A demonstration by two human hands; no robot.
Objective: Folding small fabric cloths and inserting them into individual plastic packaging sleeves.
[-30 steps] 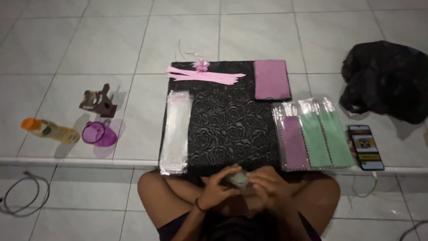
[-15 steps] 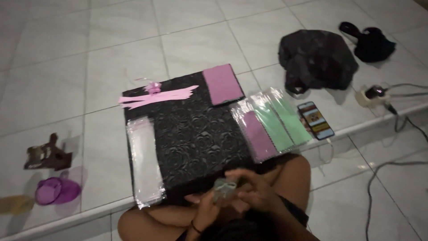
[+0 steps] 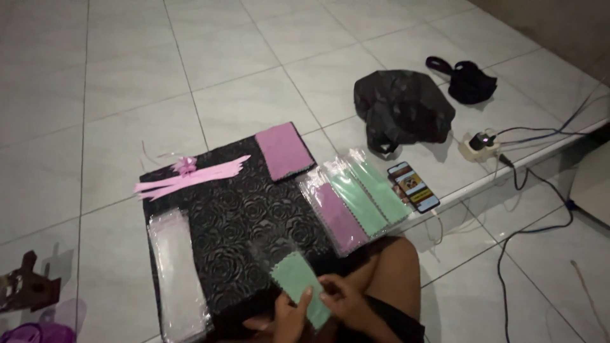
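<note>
Holding a green cloth swatch (image 3: pixel 298 286) w/ both hands, fingers pinched shut on its lower end: left hand (image 3: pixel 289 317) & right hand (image 3: pixel 340 298) equally near. Swatch's long axis ran up-left, away from hands, over black embossed mat (image 3: pixel 235 222). Clear sleeves of pink/green swatches (image 3: pixel 356 200) lay right; empty clear sleeves (image 3: pixel 178 273) left.

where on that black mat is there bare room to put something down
The black mat is bare across its middle, between the clear sleeve stack on its left edge and the packaged cloths on its right. The far edge is crowded by pink ribbons and a pink cloth.
</note>
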